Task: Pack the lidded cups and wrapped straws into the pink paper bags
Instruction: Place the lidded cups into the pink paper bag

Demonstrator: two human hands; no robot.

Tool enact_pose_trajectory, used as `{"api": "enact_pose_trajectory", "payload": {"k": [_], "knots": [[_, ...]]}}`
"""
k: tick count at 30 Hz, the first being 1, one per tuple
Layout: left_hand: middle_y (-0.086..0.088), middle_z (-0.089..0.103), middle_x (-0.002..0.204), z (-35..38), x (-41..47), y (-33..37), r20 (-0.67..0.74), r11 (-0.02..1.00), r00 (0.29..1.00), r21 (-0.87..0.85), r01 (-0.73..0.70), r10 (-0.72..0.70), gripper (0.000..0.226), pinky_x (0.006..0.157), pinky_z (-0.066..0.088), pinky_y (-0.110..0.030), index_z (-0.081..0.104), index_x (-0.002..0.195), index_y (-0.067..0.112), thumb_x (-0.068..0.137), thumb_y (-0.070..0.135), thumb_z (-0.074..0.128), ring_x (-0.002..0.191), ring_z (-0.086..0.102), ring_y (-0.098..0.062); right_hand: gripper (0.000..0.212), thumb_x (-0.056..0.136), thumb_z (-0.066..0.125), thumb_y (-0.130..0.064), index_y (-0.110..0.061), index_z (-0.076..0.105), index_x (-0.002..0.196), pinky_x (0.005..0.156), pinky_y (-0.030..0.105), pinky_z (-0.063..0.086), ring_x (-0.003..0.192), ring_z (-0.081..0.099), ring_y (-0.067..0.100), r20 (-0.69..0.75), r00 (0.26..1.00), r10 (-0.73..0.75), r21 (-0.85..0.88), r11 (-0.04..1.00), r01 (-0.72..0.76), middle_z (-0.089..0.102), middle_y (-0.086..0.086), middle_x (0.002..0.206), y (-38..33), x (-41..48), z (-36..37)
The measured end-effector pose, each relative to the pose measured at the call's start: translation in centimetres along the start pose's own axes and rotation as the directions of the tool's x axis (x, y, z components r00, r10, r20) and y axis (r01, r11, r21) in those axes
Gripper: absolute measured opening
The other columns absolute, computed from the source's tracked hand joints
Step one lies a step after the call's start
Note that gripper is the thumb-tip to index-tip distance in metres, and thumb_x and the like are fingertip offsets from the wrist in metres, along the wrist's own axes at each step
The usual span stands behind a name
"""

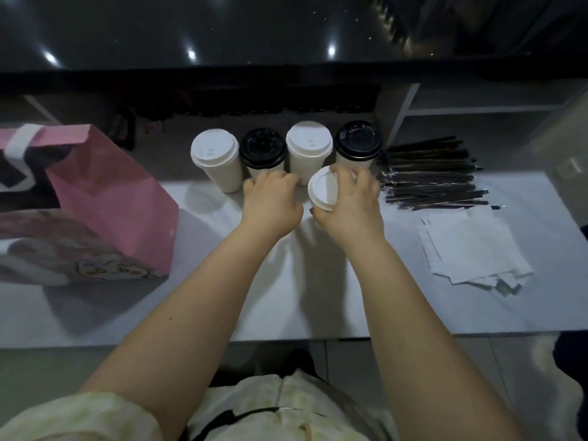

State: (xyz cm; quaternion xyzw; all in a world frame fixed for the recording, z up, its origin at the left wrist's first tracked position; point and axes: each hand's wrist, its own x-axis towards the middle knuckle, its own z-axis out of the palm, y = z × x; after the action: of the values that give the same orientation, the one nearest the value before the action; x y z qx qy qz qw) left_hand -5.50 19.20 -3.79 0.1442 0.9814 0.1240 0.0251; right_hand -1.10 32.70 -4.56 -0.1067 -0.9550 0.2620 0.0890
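Several lidded paper cups stand in a row at the back of the white table: a white-lidded cup (216, 159), a black-lidded cup (262, 151), another white-lidded cup (309, 148) and a second black-lidded cup (359, 143). In front of them my right hand (350, 203) grips a white-lidded cup (323, 189) by its lid rim. My left hand (272, 202) reaches beside that cup, fingers curled near its side; whether it touches is hidden. A pile of black wrapped straws (429, 176) lies to the right. An open pink paper bag (111, 198) stands at the left.
A second, printed pink bag (73, 249) lies in front of the upright one. White paper napkins or sleeves (471, 249) lie at the right front. A dark counter wall rises behind the cups. The table's front edge runs below my forearms.
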Motion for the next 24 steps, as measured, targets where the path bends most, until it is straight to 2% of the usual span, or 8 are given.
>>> {"api": "enact_pose_trajectory", "payload": {"k": [5, 9, 12, 17, 22, 24], "knots": [[0.002, 0.06, 0.118, -3.9, -0.4, -2.6, -0.139, 0.999, 0.99, -0.033, 0.015, -0.019, 0.042, 0.094, 0.032, -0.042, 0.06, 0.122, 0.027, 0.08, 0.023, 0.058, 0.116, 0.046, -0.026, 0.071, 0.074, 0.074, -0.033, -0.024, 0.043, 0.138, 0.1, 0.041, 0.038, 0.124, 0.031, 0.031, -0.033, 0.99, -0.138, 0.111, 0.984, 0.141, 0.033, 0.008, 0.14, -4.4, 0.0, -1.2], [0.005, 0.059, 0.121, -8.5, -0.9, -5.3, -0.192, 1.0, 0.981, -0.002, 0.009, -0.009, 0.045, 0.093, 0.032, -0.043, 0.059, 0.124, 0.032, 0.08, 0.02, 0.058, 0.119, 0.045, -0.025, 0.068, 0.073, 0.076, -0.031, -0.025, 0.047, 0.134, 0.103, 0.044, 0.036, 0.124, 0.03, 0.03, -0.03, 0.973, -0.228, 0.146, 0.962, 0.229, 0.034, 0.005, 0.139, -8.3, 0.8, -3.1], [0.007, 0.059, 0.121, -11.8, -2.0, -7.7, -0.228, 1.0, 0.973, 0.004, -0.021, 0.022, 0.042, 0.094, 0.031, -0.042, 0.06, 0.12, 0.035, 0.08, 0.024, 0.062, 0.118, 0.045, -0.025, 0.064, 0.073, 0.076, -0.03, -0.026, 0.049, 0.132, 0.101, 0.045, 0.038, 0.124, 0.029, 0.028, -0.055, 0.956, -0.288, 0.138, 0.946, 0.293, 0.035, 0.002, 0.138, -11.5, 1.3, -3.8], [0.007, 0.059, 0.121, -17.4, -3.9, -13.5, -0.331, 0.999, 0.943, 0.032, -0.036, 0.045, 0.047, 0.095, 0.031, -0.044, 0.059, 0.123, 0.034, 0.077, 0.034, 0.068, 0.12, 0.045, -0.023, 0.068, 0.072, 0.079, -0.033, -0.032, 0.045, 0.132, 0.105, 0.039, 0.033, 0.127, 0.023, 0.023, -0.087, 0.93, -0.356, 0.083, 0.928, 0.363, 0.029, -0.002, 0.143, -18.5, 1.2, -3.4], [0.006, 0.057, 0.127, -22.0, -6.3, -21.5, -0.319, 0.999, 0.947, 0.025, -0.03, 0.036, 0.048, 0.1, 0.031, -0.044, 0.057, 0.127, 0.034, 0.08, 0.037, 0.068, 0.124, 0.043, -0.023, 0.072, 0.07, 0.082, -0.03, -0.031, 0.046, 0.132, 0.107, 0.043, 0.034, 0.128, 0.026, 0.024, -0.129, 0.911, -0.391, 0.051, 0.915, 0.4, 0.03, -0.002, 0.143, -26.4, 0.3, -2.3], [0.007, 0.059, 0.125, -23.2, -7.6, -24.5, -0.302, 0.999, 0.953, -0.011, -0.04, 0.035, 0.048, 0.099, 0.034, -0.043, 0.058, 0.126, 0.034, 0.08, 0.039, 0.069, 0.122, 0.045, -0.022, 0.072, 0.069, 0.083, -0.03, -0.034, 0.047, 0.131, 0.105, 0.039, 0.035, 0.128, 0.027, 0.022, -0.177, 0.903, -0.392, 0.086, 0.908, 0.411, 0.031, -0.004, 0.142, -29.2, 0.0, -1.9]]}}
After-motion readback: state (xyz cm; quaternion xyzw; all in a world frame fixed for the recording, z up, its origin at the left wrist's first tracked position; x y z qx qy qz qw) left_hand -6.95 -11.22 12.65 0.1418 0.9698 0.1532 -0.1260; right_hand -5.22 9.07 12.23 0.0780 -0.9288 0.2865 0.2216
